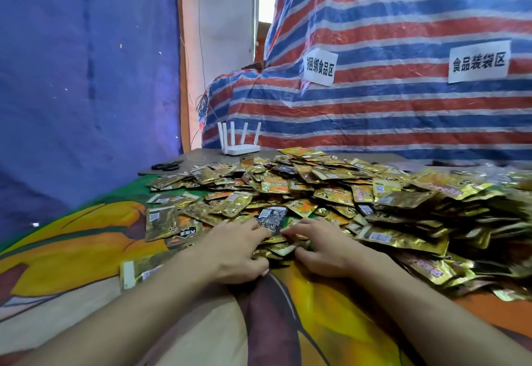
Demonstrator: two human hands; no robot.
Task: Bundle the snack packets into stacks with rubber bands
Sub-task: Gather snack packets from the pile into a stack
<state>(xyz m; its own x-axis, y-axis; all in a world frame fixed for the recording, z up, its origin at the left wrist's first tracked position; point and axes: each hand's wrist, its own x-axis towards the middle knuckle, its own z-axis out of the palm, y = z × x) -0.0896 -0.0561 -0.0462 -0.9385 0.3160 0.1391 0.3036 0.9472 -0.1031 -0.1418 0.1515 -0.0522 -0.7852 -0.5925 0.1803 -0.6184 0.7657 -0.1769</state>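
Gold packets (331,193), one heap — left hand (239,250), right hand (319,247) both gripping several

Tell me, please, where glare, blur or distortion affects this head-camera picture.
Head view: glare flecks the foil snack packets; the doorway is blown out; wide-angle distortion stretches the arms toward the bottom corners; packets at the far right edge look smeared.

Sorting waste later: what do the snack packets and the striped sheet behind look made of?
Snack packets: apparently metallised gold plastic film, glossy, with crinkled glints. Striped sheet: likely woven plastic tarpaulin, faintly shiny, creased.
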